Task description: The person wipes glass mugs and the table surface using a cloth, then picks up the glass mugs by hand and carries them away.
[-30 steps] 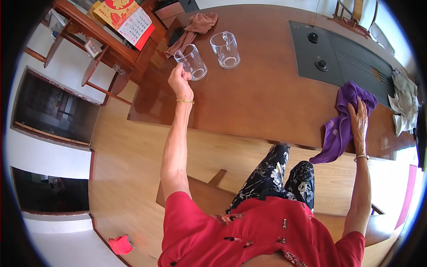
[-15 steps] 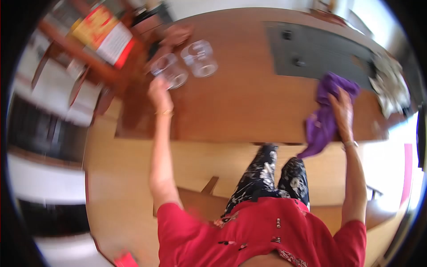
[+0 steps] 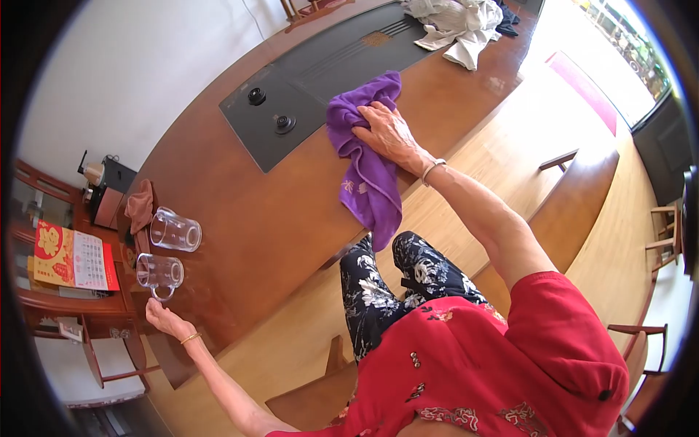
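Note:
My left hand [image 3: 166, 319] is at the lower left, its fingers closed at the handle of the nearer clear glass mug [image 3: 154, 271], which stands upright on the brown table [image 3: 247, 247]. A second glass mug [image 3: 175, 230] stands just beyond it, beside a brown cloth [image 3: 140, 207]. My right hand [image 3: 389, 135] lies over a bunched purple cloth [image 3: 373, 191], fingers curled into its folds and thumb apart. One end of this cloth hangs past the table's near edge.
A dark inset panel [image 3: 320, 65] with two black knobs lies beyond the purple cloth. Pale crumpled cloths [image 3: 462, 29] rest at the table's far right end. A calendar [image 3: 76, 256] is at the left. Below the table edge is a wooden bench [image 3: 575, 204].
The camera view has turned to the right, so the table now runs diagonally. The mugs appear lower left and the purple cloth nearer the centre. Both hands remain by the same things.

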`<action>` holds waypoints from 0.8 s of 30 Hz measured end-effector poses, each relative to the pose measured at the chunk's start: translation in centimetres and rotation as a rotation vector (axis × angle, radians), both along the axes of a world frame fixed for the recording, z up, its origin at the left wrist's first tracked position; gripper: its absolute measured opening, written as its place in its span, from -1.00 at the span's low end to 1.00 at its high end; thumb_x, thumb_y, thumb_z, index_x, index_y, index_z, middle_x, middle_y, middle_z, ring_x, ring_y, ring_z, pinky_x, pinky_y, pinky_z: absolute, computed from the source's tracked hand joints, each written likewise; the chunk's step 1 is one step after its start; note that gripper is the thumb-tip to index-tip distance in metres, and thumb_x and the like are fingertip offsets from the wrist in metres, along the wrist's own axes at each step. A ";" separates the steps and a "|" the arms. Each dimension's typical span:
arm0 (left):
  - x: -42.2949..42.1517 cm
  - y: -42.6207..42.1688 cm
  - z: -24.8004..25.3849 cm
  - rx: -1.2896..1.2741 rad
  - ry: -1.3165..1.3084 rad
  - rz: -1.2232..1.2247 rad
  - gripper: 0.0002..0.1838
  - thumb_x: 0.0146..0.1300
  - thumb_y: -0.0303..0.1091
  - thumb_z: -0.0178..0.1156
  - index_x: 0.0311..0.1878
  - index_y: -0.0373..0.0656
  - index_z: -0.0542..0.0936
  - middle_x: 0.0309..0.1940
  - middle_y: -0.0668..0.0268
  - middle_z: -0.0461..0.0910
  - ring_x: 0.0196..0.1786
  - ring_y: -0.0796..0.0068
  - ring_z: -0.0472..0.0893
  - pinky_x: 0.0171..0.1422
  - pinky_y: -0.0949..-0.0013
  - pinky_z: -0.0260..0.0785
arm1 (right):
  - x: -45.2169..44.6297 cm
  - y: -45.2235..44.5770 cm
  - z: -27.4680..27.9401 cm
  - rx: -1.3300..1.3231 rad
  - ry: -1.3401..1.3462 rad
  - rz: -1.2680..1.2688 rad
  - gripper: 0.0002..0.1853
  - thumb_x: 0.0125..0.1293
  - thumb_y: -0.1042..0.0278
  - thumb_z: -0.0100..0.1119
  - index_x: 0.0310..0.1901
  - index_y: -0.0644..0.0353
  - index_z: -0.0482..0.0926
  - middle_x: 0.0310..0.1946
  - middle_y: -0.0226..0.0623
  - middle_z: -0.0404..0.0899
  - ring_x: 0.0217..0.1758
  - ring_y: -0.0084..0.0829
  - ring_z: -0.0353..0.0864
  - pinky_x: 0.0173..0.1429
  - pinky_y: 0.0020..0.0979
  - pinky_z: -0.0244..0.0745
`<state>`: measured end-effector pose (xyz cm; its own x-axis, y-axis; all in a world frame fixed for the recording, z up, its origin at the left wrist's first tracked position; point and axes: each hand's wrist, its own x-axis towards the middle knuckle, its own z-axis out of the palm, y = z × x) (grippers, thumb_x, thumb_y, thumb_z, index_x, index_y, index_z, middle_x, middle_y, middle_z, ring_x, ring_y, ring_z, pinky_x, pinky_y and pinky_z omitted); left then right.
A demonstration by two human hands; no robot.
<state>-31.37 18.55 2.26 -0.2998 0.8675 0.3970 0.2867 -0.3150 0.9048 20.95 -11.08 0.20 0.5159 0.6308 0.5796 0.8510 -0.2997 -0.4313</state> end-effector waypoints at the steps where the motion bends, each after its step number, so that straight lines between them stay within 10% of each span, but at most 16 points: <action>1: -0.5 0.2 -0.1 0.019 0.003 -0.007 -0.57 0.33 -0.09 0.14 0.04 -0.27 0.49 -0.10 0.32 0.50 -0.05 0.45 0.45 0.14 0.31 0.24 | -0.1 0.1 0.3 -0.014 0.015 0.012 -0.56 0.18 0.15 0.14 0.02 0.27 0.51 -0.03 -0.03 0.57 0.20 -0.07 0.44 0.29 0.00 0.24; 8: 1.8 -7.2 0.9 0.041 0.154 -0.206 -0.80 0.29 -0.45 0.12 -0.05 -0.30 0.49 -0.14 0.33 0.49 -0.06 0.50 0.45 0.11 0.39 0.31 | 2.3 -0.3 0.3 -0.180 -0.007 0.108 -0.53 0.28 0.14 0.05 0.16 0.20 0.44 0.07 -0.14 0.52 0.26 -0.19 0.40 0.35 -0.03 0.18; 16: 3.4 -12.4 -1.1 0.027 0.633 -0.322 -0.75 0.26 -0.42 0.13 -0.01 -0.25 0.48 -0.02 0.22 0.49 0.09 0.31 0.42 0.20 0.28 0.25 | 13.6 -6.6 0.1 -0.396 0.095 -0.459 -0.43 0.32 -0.05 0.01 0.26 0.08 0.37 0.15 -0.16 0.52 0.32 -0.17 0.40 0.35 0.23 0.10; 24: 4.7 -12.6 -2.7 0.254 0.900 -0.407 -0.75 0.25 -0.48 0.12 -0.01 -0.29 0.45 0.01 0.10 0.46 0.14 0.10 0.38 0.24 0.10 0.23 | 20.5 -11.9 -1.2 -0.408 0.164 -0.572 -0.40 0.28 -0.08 -0.03 0.25 0.13 0.38 0.13 -0.02 0.52 0.26 -0.06 0.45 0.35 0.06 0.19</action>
<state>-26.66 5.98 -0.48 0.4998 0.6954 0.5163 0.6555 -0.6933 0.2993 41.47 -22.99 -1.00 0.8905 0.3853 0.2420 0.4462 -0.8436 -0.2988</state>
